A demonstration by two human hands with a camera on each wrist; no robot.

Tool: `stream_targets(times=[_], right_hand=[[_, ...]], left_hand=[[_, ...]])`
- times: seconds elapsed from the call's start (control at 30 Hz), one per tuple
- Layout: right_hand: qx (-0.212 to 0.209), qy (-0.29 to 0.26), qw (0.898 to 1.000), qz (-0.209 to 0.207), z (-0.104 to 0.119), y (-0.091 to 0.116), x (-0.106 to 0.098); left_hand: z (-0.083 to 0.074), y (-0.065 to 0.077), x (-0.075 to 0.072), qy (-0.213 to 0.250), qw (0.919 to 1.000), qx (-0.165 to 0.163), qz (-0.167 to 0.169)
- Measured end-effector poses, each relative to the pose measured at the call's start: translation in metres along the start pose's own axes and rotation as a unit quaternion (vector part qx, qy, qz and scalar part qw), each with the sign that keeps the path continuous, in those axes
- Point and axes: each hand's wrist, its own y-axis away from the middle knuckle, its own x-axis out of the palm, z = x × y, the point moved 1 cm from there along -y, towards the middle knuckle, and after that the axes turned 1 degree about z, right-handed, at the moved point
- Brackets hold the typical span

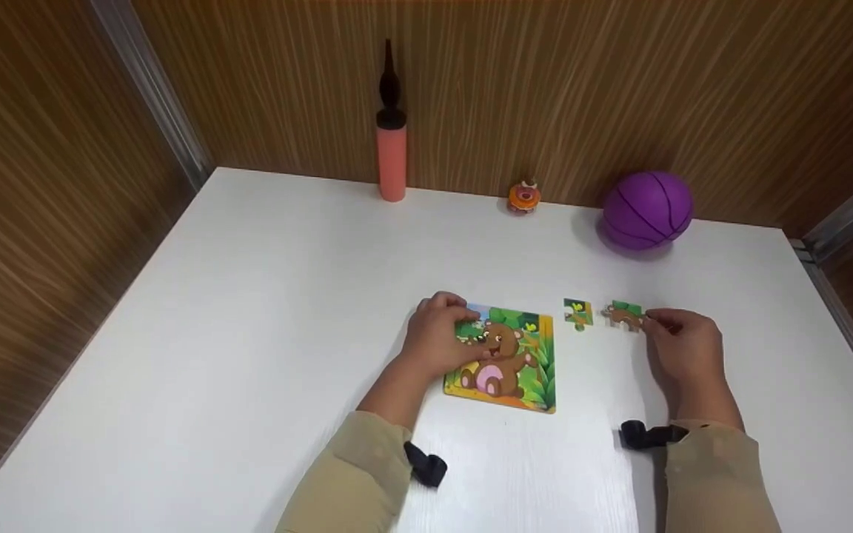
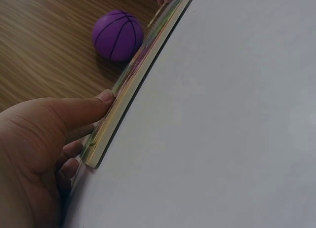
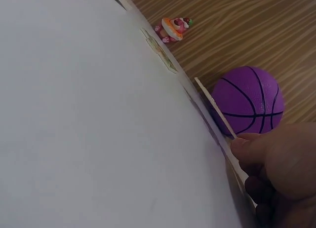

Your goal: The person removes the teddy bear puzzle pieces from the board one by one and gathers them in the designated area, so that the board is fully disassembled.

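Observation:
A square bear jigsaw puzzle (image 1: 526, 370) lies on the white table in its tray, seen edge-on in the left wrist view. My left hand (image 1: 437, 337) holds it over the upper left side, thumb on the picture, other fingers bent around the left edge and top corner. My right hand (image 1: 689, 344) pinches a brown and green puzzle piece (image 1: 625, 316) by its right end, between thumb and fingertips. The right wrist view shows this piece thin and tilted, raised off the table. Between it and the puzzle lies a loose green puzzle piece (image 1: 578, 314).
At the back of the white table (image 1: 249, 296) stand a pink hand pump (image 1: 392, 163) with a black nozzle, a small toy figure (image 1: 523, 198) with an orange ring, and a purple ball (image 1: 649, 210). Wood-grain panels (image 1: 508, 89) rise behind. Black wrist mounts show at both sleeves.

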Motion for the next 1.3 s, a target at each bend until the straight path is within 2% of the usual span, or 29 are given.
stream_targets(times=[0.33, 0.57, 0.83, 1.03, 1.3], right_hand=[[-0.005, 0.019, 1.0, 0.017, -0.0027, -0.0051, -0.0005], [-0.018, 0.019, 0.999, 0.025, -0.0041, -0.0074, -0.0022], [-0.004, 0.014, 0.999, 0.038, -0.0067, -0.0084, -0.002], [-0.011, 0.012, 0.999, 0.037, -0.0079, -0.0098, -0.0035], [-0.003, 0.011, 0.999, 0.041, -0.0077, -0.0103, -0.0032]], left_hand=[[-0.0005, 0.0011, -0.001, -0.003, 1.0, 0.001, 0.001], [-0.0003, 0.0012, -0.0008, 0.014, 0.9999, 0.002, -0.005], [0.0003, 0.0017, -0.0002, 0.008, 0.9999, 0.008, -0.005], [0.0001, 0.0013, -0.0002, 0.001, 0.9999, 0.013, -0.007], [0.0014, 0.001, 0.0004, 0.01, 0.9999, 0.01, -0.005]])
